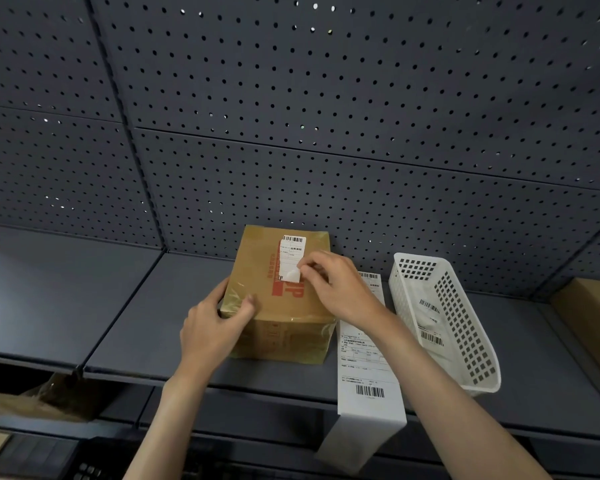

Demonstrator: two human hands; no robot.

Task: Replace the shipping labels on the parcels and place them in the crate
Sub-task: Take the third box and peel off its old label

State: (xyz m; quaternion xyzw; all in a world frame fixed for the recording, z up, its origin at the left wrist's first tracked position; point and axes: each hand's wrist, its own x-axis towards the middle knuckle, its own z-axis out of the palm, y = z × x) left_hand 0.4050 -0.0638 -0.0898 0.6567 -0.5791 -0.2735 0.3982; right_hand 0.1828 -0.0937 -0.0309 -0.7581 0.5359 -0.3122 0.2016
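A brown cardboard parcel (pixel 293 306) wrapped in clear tape stands on the grey shelf (pixel 135 323). A white shipping label (pixel 291 258) with a barcode is stuck on its top face, and the label's near corner is curled up. My right hand (pixel 336 285) pinches that lifted corner between thumb and forefinger. My left hand (pixel 215 327) grips the parcel's near left corner. A long strip of new white labels (pixel 367 368) lies to the right of the parcel and hangs over the shelf's front edge.
A white perforated plastic basket (pixel 478 344) stands to the right of the strip with a few peeled labels inside. A grey pegboard wall (pixel 326 116) rises behind. Another cardboard box (pixel 593 317) sits at the far right. More wrapped parcels (pixel 31 400) lie on the lower shelf.
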